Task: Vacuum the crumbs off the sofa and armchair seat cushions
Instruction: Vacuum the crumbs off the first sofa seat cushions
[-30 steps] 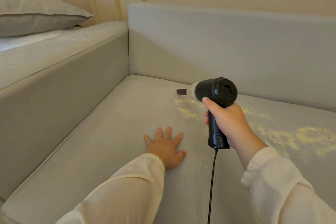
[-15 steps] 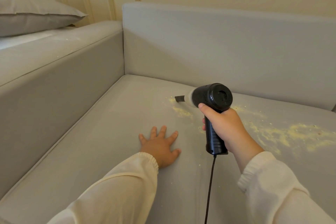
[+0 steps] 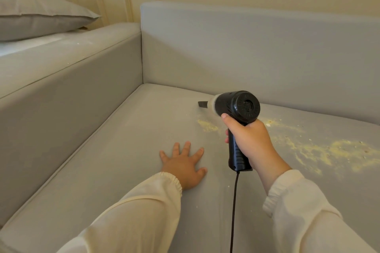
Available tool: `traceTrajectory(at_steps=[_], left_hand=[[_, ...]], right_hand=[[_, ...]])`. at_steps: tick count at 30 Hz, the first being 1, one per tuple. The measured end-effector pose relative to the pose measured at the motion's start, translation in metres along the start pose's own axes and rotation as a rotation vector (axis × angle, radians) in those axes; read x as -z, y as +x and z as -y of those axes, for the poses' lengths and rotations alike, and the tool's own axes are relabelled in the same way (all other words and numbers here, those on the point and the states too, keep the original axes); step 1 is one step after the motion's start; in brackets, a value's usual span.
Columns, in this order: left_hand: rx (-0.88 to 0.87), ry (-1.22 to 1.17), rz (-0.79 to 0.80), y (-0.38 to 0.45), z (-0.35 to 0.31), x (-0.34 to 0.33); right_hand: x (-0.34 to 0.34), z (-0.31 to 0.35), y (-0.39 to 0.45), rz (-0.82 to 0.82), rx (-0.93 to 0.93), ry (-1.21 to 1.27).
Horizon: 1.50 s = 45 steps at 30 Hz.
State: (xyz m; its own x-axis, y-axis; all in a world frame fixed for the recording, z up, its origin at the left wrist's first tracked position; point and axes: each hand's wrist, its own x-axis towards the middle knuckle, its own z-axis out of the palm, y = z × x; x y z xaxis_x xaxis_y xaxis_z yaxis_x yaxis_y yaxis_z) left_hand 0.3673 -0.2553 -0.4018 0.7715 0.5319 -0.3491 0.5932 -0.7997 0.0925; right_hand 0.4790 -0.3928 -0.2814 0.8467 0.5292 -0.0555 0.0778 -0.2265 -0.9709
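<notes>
A grey sofa seat cushion [image 3: 123,170] fills the view. Yellow crumbs [image 3: 329,152] lie in a trail across its right half, with a small patch [image 3: 207,125] just under the vacuum. My right hand [image 3: 250,141] grips the handle of a black hand-held vacuum [image 3: 238,107], forefinger up by the body. Its dark nozzle [image 3: 202,104] points left, low over the cushion near the backrest. A black cord [image 3: 234,207] hangs from the handle. My left hand [image 3: 185,164] rests flat on the cushion with fingers spread, left of the vacuum.
The sofa backrest [image 3: 257,53] rises behind the seat and a wide grey armrest [image 3: 61,96] walls the left side. A grey pillow [image 3: 37,14] lies on a bed beyond the armrest. A few stray crumbs dot the armrest top.
The crumb patch by the nozzle has shrunk over the three frames. The nozzle has shifted a little back toward the backrest. My left hand stays flat on the cushion.
</notes>
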Motion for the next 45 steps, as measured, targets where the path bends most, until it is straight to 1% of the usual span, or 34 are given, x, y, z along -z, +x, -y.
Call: traceTrajectory(at_steps=[4,9,14,21,27,33,36,38,43,45], left_hand=[[0.001,-0.003,0.005,0.0,0.0,0.0],[0.003,0.006,0.017,-0.001,-0.001,0.002],[0.0,0.0,0.02,-0.001,0.0,0.002],[0.001,-0.004,0.004,-0.001,0.001,0.0],[0.003,0.005,-0.001,-0.003,-0.001,0.001],[0.007,0.006,0.007,-0.001,-0.001,0.002],[0.011,-0.005,0.005,-0.001,0.002,0.0],[0.01,-0.025,-0.006,-0.004,0.001,0.0],[0.01,-0.057,-0.003,-0.014,-0.002,0.009],[-0.008,-0.066,-0.039,-0.025,-0.008,0.013]], right_hand=[[-0.003,-0.003,0.003,0.028,-0.044,0.025],[-0.01,-0.004,0.002,0.079,-0.03,0.01],[-0.011,-0.001,-0.003,0.128,0.01,-0.081],[0.013,0.011,-0.016,0.177,-0.029,-0.158],[0.012,0.001,-0.014,0.063,-0.023,-0.136],[-0.01,-0.01,-0.002,0.055,-0.007,-0.091],[-0.007,-0.01,-0.005,0.033,-0.017,-0.043],[0.007,-0.009,-0.013,-0.01,-0.028,-0.015],[0.063,-0.017,-0.05,-0.158,-0.079,-0.034],[0.078,-0.021,-0.064,-0.175,-0.117,-0.015]])
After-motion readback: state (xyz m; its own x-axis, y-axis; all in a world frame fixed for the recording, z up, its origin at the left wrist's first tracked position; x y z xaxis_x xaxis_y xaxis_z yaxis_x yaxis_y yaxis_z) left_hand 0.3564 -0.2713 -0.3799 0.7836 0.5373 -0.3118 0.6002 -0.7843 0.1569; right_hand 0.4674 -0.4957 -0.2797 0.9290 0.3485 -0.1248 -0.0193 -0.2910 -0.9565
